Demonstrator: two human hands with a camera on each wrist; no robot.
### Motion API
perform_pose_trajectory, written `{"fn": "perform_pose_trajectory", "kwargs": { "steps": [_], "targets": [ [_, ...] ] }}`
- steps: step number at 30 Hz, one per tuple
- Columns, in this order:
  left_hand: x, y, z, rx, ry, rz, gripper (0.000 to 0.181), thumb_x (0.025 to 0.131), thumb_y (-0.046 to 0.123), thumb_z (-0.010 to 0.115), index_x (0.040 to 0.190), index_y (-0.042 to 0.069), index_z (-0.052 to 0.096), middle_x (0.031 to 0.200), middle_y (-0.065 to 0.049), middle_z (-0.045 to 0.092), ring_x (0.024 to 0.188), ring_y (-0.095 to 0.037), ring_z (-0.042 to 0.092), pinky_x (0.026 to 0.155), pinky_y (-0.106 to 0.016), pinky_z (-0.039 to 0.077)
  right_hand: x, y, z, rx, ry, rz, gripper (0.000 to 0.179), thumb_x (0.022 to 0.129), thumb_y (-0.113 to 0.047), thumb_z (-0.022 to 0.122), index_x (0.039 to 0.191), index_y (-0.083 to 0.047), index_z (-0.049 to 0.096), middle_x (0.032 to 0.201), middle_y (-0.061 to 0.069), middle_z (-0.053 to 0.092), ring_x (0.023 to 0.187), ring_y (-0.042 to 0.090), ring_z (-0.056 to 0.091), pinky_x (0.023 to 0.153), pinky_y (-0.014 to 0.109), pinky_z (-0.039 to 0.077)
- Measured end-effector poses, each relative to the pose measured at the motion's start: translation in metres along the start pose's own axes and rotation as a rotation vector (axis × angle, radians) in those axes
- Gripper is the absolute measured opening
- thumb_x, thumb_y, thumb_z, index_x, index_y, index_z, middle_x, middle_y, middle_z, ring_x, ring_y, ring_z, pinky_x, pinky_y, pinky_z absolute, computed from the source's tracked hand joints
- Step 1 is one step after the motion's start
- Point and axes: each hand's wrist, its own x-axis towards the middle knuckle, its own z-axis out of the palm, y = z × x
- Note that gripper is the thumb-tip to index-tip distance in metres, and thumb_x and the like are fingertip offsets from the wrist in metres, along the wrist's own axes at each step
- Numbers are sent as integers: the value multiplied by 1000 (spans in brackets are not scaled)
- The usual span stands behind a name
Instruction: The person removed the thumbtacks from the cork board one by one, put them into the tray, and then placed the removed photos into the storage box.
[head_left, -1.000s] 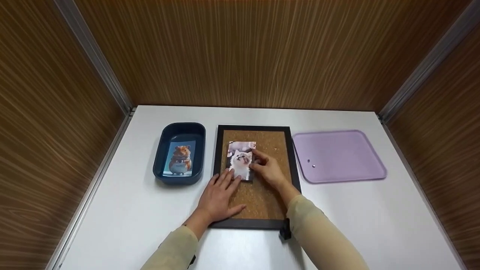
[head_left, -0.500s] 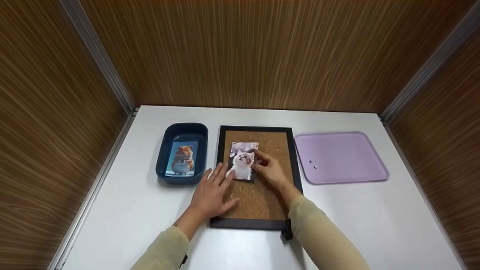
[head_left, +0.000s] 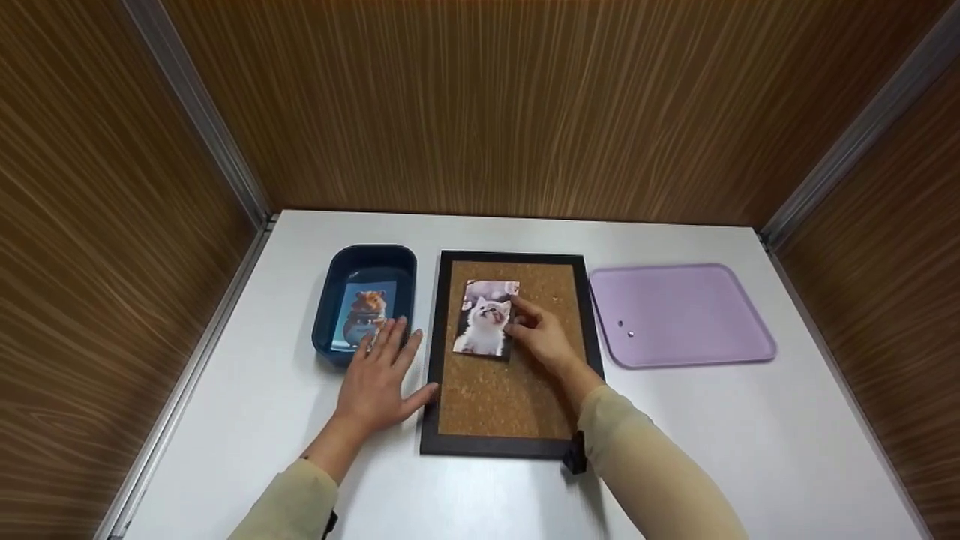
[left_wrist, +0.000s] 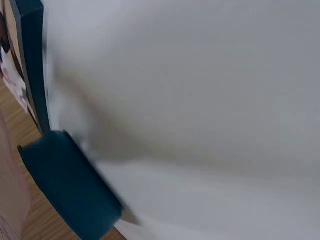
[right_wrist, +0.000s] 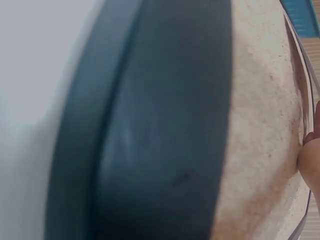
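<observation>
In the head view, my right hand (head_left: 546, 341) pinches the right edge of a kitten photo (head_left: 484, 315) between thumb and forefinger. The photo lies over the cork board (head_left: 502, 401), slightly tilted, with a dark strip showing under its right side; I cannot tell whether it is shadow or another card. My left hand (head_left: 375, 386) hangs over the front of a dark blue bin (head_left: 375, 259), fingers spread and holding nothing. Those fingers partly cover a hamster photo (head_left: 367, 300) inside the bin. At the right wrist view's edge, my thumb (right_wrist: 311, 162) shows near the cork.
A black frame (head_left: 499, 448) surrounds the cork. To its right lies a lilac tray (head_left: 690, 315) with two tiny shiny bits (head_left: 630, 334) near its left side. Wood-grain panels (head_left: 480, 112) enclose the white table (head_left: 720, 435).
My left hand has left the kitten photo and moved left to the blue bin. The photo's lower end has swung slightly left and up in my right hand, which has barely moved.
</observation>
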Motion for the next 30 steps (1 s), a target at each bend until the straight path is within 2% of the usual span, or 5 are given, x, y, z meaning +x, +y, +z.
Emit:
{"fn": "perform_pose_trajectory", "kwargs": {
  "steps": [5,12,18,24,30],
  "targets": [
    [-10,-17,-3,5,4,-36,89,87,75,40,152,15,34,158,-15,26,145,-32,22,113,-55,22,6,9,-2,28,34,-3,61,87,16,59,142,16,33,121,45,49,112,56,48,80,21,50],
    [-25,-33,-8,-10,-27,-93,89,86,71,48,152,14,33,158,-15,25,145,-33,22,112,-58,21,15,15,6,7,148,36,60,84,8,68,140,3,48,115,27,61,98,27,62,73,21,52],
    [-35,-45,-10,9,-65,-149,90,85,74,46,152,15,34,158,-18,25,146,-34,20,112,-58,22,13,-18,13,135,82,39,61,84,16,63,141,10,41,116,36,57,99,30,60,75,24,53],
    [-39,-53,-8,12,-79,-174,90,85,75,46,150,13,39,157,-17,26,145,-35,20,113,-57,19,10,-42,10,-11,7,-3,61,87,11,63,143,12,37,123,41,51,103,38,58,75,21,52],
    [-40,-58,-8,13,-106,-183,89,85,75,45,151,15,37,158,-17,23,146,-34,20,114,-56,17,11,-45,9,-23,3,-6,62,87,10,63,142,14,35,124,40,51,103,34,60,77,23,53]
  ]
}}
